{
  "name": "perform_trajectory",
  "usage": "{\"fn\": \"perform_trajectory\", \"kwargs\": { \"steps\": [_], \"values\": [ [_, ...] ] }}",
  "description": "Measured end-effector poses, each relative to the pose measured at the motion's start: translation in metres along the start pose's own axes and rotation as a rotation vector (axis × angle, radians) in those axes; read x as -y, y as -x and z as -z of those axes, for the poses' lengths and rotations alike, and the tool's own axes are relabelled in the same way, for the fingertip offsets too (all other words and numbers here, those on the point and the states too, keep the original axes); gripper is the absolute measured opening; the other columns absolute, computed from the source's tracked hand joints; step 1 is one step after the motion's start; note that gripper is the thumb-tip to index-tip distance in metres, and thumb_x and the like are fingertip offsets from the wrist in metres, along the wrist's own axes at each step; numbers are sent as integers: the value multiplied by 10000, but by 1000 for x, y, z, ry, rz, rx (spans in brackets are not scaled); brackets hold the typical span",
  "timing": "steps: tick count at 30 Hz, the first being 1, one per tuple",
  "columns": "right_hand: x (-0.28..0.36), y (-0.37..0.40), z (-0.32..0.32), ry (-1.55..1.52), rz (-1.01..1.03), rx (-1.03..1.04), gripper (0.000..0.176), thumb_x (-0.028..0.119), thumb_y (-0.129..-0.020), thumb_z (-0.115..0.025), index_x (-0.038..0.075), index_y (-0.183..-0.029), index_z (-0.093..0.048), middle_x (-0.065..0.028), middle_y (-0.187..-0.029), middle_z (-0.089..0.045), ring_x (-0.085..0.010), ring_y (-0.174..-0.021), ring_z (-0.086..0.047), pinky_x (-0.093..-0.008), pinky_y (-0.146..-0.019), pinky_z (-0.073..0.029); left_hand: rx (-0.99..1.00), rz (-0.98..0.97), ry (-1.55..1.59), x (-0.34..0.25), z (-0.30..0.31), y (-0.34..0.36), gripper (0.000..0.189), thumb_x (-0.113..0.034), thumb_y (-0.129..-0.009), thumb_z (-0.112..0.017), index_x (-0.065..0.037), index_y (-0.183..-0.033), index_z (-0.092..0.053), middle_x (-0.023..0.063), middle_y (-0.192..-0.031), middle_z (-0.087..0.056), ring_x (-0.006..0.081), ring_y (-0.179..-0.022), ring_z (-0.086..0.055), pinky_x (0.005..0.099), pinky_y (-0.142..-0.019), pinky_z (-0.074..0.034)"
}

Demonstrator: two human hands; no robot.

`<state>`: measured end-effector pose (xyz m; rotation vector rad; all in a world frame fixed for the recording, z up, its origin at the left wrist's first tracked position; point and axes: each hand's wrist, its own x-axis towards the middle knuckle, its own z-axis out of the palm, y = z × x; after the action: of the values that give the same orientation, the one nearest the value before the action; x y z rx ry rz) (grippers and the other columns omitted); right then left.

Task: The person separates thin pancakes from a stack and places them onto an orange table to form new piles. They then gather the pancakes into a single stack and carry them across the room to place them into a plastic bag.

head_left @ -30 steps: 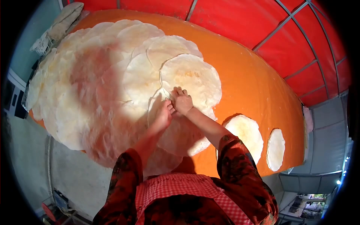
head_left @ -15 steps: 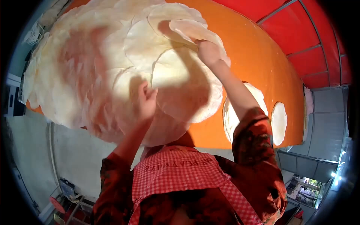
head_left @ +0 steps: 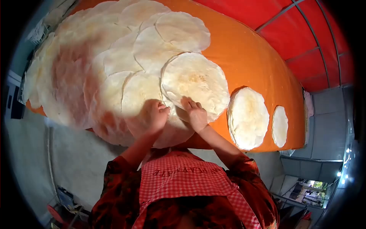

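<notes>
A round, thin flatbread (head_left: pixel 198 78) with brown specks lies on top of the overlapping sheets at the right end of the spread. My right hand (head_left: pixel 198 117) is at its near edge, fingers bent and pressed together on the rim. Just left of that edge is my left hand (head_left: pixel 159 117), its fingers curled into a pinch. Whatever may be between those fingertips is too small to make out. Beneath both hands, pale flatbread sheets (head_left: pixel 152 49) overlap one another across the left and middle of the orange table (head_left: pixel 244 61).
A stack of round flatbreads (head_left: pixel 248 118) sits right of my hands, with a smaller-looking pale round (head_left: pixel 280 126) beyond it. Red panels (head_left: pixel 282 34) border the table's far right side. Grey floor (head_left: pixel 84 152) shows along the near left edge.
My right hand has come back from the far side toward me and now rests at the flatbread's near edge. The lifted sheet lies flat. My left hand has shifted right and slightly nearer.
</notes>
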<state>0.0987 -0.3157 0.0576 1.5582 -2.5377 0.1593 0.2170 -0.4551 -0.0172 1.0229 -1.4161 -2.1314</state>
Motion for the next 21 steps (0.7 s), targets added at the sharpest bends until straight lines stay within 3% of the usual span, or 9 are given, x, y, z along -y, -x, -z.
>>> {"fn": "perform_trajectory", "kwargs": {
  "steps": [3, 4, 9, 10, 13, 14, 21],
  "values": [
    [12, -1, -11, 42, -63, 64, 472, 134, -727, -621, 57, -1190, -568, -114, -1213, -573, -289, -997, -586, -398, -659, -545, 52, 84, -2, -21, -5, 1, 344, -55, -863, -613, -31, -1178, -476, 65, -976, -586, 157, -743, -615, 285, -618, -525],
    [15, 2, -17, 90, -85, 128, 563, 216, -740, -667, 62, -1265, -532, -94, -1250, -537, -273, -1065, -560, -393, -728, -537, 29, 86, 7, -22, -8, -2, 339, -60, -860, -620, -38, -1169, -480, 64, -961, -588, 154, -715, -609, 282, -601, -519],
    [24, 23, -8, -92, -78, -25, 628, 348, -744, -690, 25, -1255, -521, -131, -1318, -469, -298, -1183, -464, -449, -861, -464, 12, 183, -5, -35, -11, -1, 310, -105, -856, -646, -61, -1120, -490, 47, -877, -589, 134, -603, -569, 277, -532, -484],
    [23, 24, -4, -130, -83, -35, 634, 377, -751, -684, 26, -1254, -521, -137, -1338, -446, -300, -1208, -439, -459, -894, -442, -3, 164, -23, -34, -11, -3, 286, -126, -825, -675, -54, -1049, -511, 35, -835, -578, 124, -575, -557, 267, -481, -441],
    [23, 28, -3, -112, -74, -146, 632, 315, -715, -717, 17, -1239, -526, -131, -1304, -506, -298, -1144, -507, -439, -832, -484, 64, 161, -16, -45, -9, -6, 259, -171, -831, -680, -72, -1024, -538, 24, -827, -579, 108, -595, -544, 255, -510, -442],
    [21, 26, -8, -71, -89, -173, 611, 300, -708, -717, 28, -1224, -537, -125, -1270, -536, -299, -1117, -525, -434, -825, -484, 91, 204, -28, -49, -8, -6, 216, -217, -846, -670, -101, -998, -571, 3, -842, -582, 102, -647, -544, 255, -572, -457],
    [20, 14, -5, -137, -219, -219, 504, 296, -727, -699, 83, -1173, -596, -102, -1229, -575, -289, -1060, -566, -448, -751, -502, 254, 280, 163, -60, -10, -1, 150, -224, -876, -643, -142, -990, -590, -3, -893, -612, 128, -817, -576, 304, -726, -488]
  ]
}}
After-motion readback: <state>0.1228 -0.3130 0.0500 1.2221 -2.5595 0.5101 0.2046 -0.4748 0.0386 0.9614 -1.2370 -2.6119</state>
